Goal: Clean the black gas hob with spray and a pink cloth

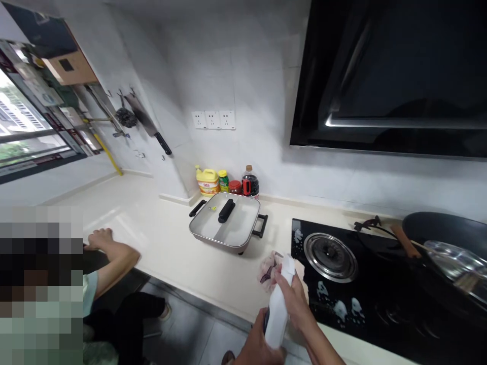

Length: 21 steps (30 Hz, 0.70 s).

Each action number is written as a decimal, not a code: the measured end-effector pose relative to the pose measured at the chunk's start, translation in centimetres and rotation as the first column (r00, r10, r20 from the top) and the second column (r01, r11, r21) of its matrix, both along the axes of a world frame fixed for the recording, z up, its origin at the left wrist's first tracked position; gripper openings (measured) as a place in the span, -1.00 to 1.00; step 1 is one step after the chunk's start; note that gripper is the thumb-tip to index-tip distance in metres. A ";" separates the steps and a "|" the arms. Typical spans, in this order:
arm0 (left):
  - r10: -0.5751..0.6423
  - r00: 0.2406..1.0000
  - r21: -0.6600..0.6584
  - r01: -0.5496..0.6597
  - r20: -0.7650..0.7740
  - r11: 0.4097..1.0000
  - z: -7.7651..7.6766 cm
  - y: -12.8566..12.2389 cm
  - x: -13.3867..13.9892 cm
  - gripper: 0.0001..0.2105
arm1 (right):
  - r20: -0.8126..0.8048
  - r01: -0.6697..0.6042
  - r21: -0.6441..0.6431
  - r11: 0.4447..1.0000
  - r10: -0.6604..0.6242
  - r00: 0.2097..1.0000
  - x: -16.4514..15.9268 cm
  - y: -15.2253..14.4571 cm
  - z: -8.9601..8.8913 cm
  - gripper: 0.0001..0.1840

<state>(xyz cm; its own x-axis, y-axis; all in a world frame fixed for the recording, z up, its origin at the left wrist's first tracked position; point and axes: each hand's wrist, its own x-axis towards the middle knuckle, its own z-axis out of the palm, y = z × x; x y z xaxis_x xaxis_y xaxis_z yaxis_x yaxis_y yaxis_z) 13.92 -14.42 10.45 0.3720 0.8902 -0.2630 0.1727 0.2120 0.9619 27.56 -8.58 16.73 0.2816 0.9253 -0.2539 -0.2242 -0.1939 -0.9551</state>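
Both hands on an elongated white plastic bottle (pixel 277 318): left hand (pixel 259 340) wrapped round the lower end, right hand (pixel 296 299) gripping near the top. Bottle is tilted, over the cream countertop's (pixel 213 276) front edge, just left of the black glass gas hob (pixel 371 284). Crumpled pale-pink cloth (pixel 269 268) behind the right hand; can't tell if touching. White foam patches (pixel 340 310) on hob, left burner side.
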 end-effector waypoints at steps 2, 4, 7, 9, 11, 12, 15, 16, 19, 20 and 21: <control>-0.017 1.000 0.015 0.017 0.020 1.000 0.1 0.8 -0.4 -0.33 | 0.011 0.003 -0.068 0.998 -0.002 1.000 -0.3 0.8 0.1 -0.20; -0.036 0.999 0.005 0.036 0.020 0.999 0.0 1.4 -0.9 -0.34 | 0.005 0.029 -0.095 0.995 -0.029 1.000 -0.7 1.2 0.2 -0.19; -0.090 0.996 -0.056 0.089 -0.014 0.994 -0.3 2.5 -2.0 -0.30 | -0.033 0.087 -0.109 0.990 -0.091 0.995 -1.4 1.5 0.2 -0.18; -0.141 0.990 -0.102 0.137 -0.030 0.985 -0.8 3.3 -2.7 -0.25 | -0.045 0.131 -0.132 0.983 -0.138 0.989 -1.9 1.6 0.3 -0.15; -0.185 0.983 -0.115 0.182 -0.012 0.977 -1.5 4.1 -3.5 -0.21 | -0.036 0.169 -0.141 0.976 -0.175 0.984 -2.3 1.5 0.4 -0.10; -0.203 0.979 -0.107 0.202 0.009 0.973 -1.9 4.5 -3.8 -0.21 | -0.024 0.182 -0.140 0.973 -0.187 0.982 -2.6 1.4 0.4 -0.08; -0.247 0.966 -0.093 0.253 0.071 0.963 -2.7 5.3 -5.1 -0.18 | 0.039 0.205 -0.119 0.971 -0.202 0.979 -3.1 1.0 0.2 -0.05; -0.258 0.963 -0.099 0.266 0.081 0.959 -2.7 5.4 -5.6 -0.17 | 0.066 0.199 -0.106 0.974 -0.193 0.979 -3.3 0.8 0.0 -0.03; -0.269 0.955 -0.104 0.283 0.127 0.953 -2.3 5.7 -7.2 -0.16 | 0.177 0.158 -0.040 0.987 -0.149 0.973 -3.5 0.0 -1.5 0.04; -0.263 0.953 -0.092 0.278 0.152 0.956 -2.1 5.8 -7.8 -0.15 | 0.216 0.127 -0.010 0.992 -0.122 0.969 -3.5 -0.4 -2.3 0.07; -0.250 0.952 -0.072 0.266 0.174 0.961 -1.9 5.9 -8.5 -0.15 | 0.254 0.081 0.023 0.996 -0.084 0.963 -3.5 -0.7 -3.2 0.10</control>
<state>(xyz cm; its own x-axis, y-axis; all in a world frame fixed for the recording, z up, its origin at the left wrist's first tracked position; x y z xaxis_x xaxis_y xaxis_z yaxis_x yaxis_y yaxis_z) 5.38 -8.57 8.57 0.6302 0.7325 -0.2576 0.0773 0.2709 0.9595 24.05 -9.24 13.56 0.4110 0.8989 -0.1522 0.0123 -0.1724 -0.9850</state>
